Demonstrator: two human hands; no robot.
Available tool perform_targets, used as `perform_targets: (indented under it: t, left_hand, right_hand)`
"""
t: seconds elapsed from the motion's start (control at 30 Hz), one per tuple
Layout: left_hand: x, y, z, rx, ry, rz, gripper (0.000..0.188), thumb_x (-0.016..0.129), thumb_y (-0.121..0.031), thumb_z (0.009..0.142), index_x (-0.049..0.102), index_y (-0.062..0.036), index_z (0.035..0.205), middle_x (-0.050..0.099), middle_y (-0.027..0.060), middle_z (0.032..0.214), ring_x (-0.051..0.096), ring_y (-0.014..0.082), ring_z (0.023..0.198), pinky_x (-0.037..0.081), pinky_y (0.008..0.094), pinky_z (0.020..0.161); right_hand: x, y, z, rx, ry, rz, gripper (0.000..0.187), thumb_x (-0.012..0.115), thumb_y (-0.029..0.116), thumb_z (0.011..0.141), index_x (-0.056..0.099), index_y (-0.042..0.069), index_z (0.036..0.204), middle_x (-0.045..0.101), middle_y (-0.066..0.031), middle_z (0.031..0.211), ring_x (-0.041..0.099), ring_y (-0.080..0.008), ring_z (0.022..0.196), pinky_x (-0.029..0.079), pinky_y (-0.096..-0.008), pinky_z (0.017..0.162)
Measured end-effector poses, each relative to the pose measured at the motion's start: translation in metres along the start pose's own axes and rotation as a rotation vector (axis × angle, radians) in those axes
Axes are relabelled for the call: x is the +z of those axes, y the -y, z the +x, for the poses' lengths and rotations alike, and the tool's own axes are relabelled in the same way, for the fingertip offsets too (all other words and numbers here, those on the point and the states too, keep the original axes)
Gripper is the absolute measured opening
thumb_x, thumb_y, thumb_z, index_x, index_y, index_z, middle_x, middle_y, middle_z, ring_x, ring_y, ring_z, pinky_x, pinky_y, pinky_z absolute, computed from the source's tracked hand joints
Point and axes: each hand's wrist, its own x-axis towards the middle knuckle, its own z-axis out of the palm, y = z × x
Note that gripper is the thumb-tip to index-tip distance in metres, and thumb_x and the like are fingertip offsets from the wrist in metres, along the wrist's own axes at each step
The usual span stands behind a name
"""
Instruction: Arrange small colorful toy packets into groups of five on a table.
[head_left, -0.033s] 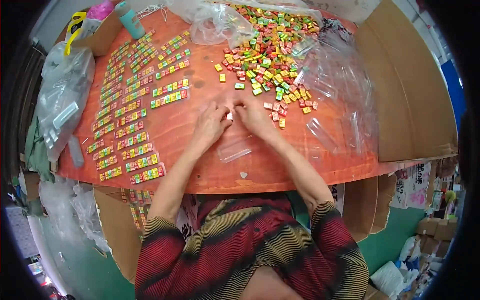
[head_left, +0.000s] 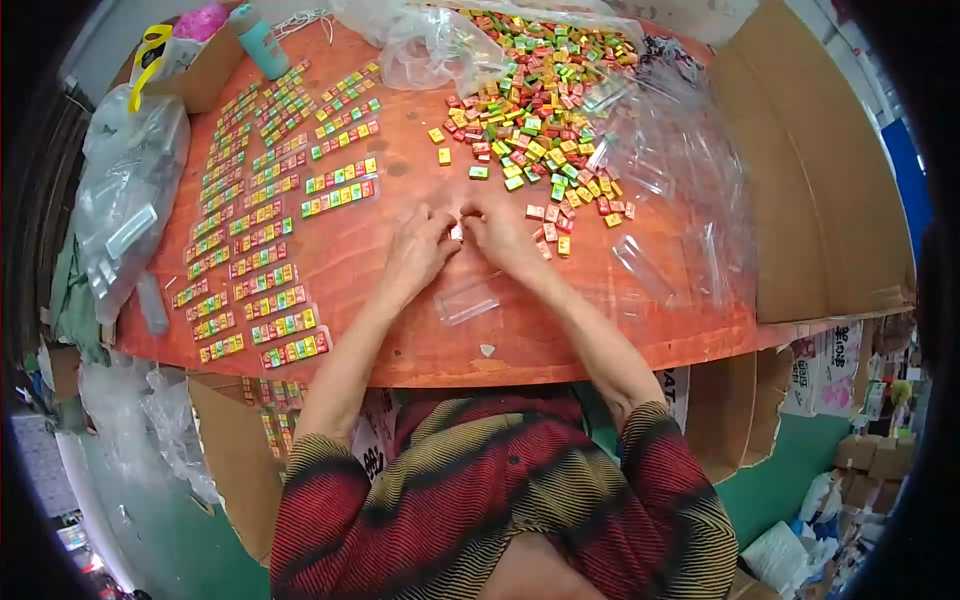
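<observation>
Over the middle of the table, my left hand [head_left: 420, 245] is closed, its thumb and fingertips pinching a small pale and red box [head_left: 457, 231]. My right hand [head_left: 500, 236] is right beside it with the fingers bent together at the same spot; what they pinch is hidden. Just below the hands lies a clear plastic sleeve [head_left: 468, 302]. A few pink-red small boxes [head_left: 548, 214] lie to the right of my right hand. Beyond them spreads a big heap of loose small boxes [head_left: 540, 110] in red, yellow and green.
Packed rows of boxes [head_left: 265, 235] cover the left of the orange-red table [head_left: 400, 345]. Empty clear sleeves [head_left: 670, 150] pile up at right, beside a tall cardboard box [head_left: 810, 170]. Plastic bags [head_left: 130, 190] hang at the left edge; a turquoise bottle [head_left: 260, 42] stands at back left.
My right hand has shifted slightly left, closer to my left fingertips, uncovering a little more of the pink-red boxes beside it. My left hand has barely moved.
</observation>
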Motion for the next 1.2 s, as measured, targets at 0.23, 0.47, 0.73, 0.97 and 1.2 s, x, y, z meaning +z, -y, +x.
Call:
perform_targets:
  t: [0.23, 0.47, 0.73, 0.97, 1.2]
  left_hand:
    - [-0.003, 0.003, -0.001, -0.003, -0.019, 0.04, 0.034, 0.069, -0.019, 0.069, 0.06, -0.0102, 0.1, 0.049, 0.0125, 0.086, 0.053, 0.0305, 0.082, 0.044, 0.0395, 0.069]
    - [0.006, 0.001, 0.005, 0.022, 0.018, 0.129, 0.042, 0.07, -0.026, 0.069, 0.059, -0.0138, 0.107, 0.048, 0.0122, 0.086, 0.053, 0.0295, 0.083, 0.044, 0.0389, 0.069]
    - [0.01, -0.006, 0.01, 0.071, -0.005, 0.107, 0.043, 0.073, -0.024, 0.064, 0.061, -0.0168, 0.105, 0.048, 0.0114, 0.086, 0.053, 0.0299, 0.082, 0.044, 0.0413, 0.066]
    - [0.009, -0.007, 0.008, 0.11, 0.004, 0.143, 0.043, 0.07, -0.026, 0.069, 0.059, -0.017, 0.109, 0.046, 0.0126, 0.087, 0.053, 0.0302, 0.081, 0.045, 0.04, 0.067]
    - [0.009, -0.006, 0.008, 0.12, -0.002, 0.129, 0.041, 0.071, -0.023, 0.068, 0.06, -0.016, 0.107, 0.047, 0.0132, 0.087, 0.052, 0.0303, 0.082, 0.044, 0.0393, 0.068]
  right_hand:
    - [-0.027, 0.013, -0.022, 0.132, -0.009, -0.374, 0.017, 0.062, 0.014, 0.075, 0.056, 0.003, 0.085, 0.057, -0.0148, 0.085, 0.058, -0.0319, 0.073, 0.046, -0.0408, 0.06]
    - [-0.035, -0.001, -0.037, 0.11, 0.186, -0.505, 0.016, 0.059, 0.012, 0.075, 0.052, 0.004, 0.086, 0.056, -0.0145, 0.081, 0.059, -0.0318, 0.072, 0.046, -0.0426, 0.056]
    - [-0.031, -0.008, -0.018, 0.017, 0.242, -0.443, 0.013, 0.048, 0.004, 0.076, 0.051, -0.002, 0.087, 0.055, -0.0212, 0.082, 0.059, -0.0358, 0.075, 0.048, -0.0436, 0.061]
    - [-0.069, -0.03, -0.024, 0.157, -0.005, -0.204, 0.023, 0.059, 0.011, 0.077, 0.058, 0.003, 0.099, 0.058, -0.0146, 0.092, 0.057, -0.029, 0.084, 0.046, -0.036, 0.073]
    - [-0.071, -0.014, -0.042, 0.113, 0.172, -0.555, 0.018, 0.059, 0.018, 0.075, 0.057, 0.0, 0.077, 0.058, -0.021, 0.078, 0.059, -0.0352, 0.066, 0.045, -0.0445, 0.054]
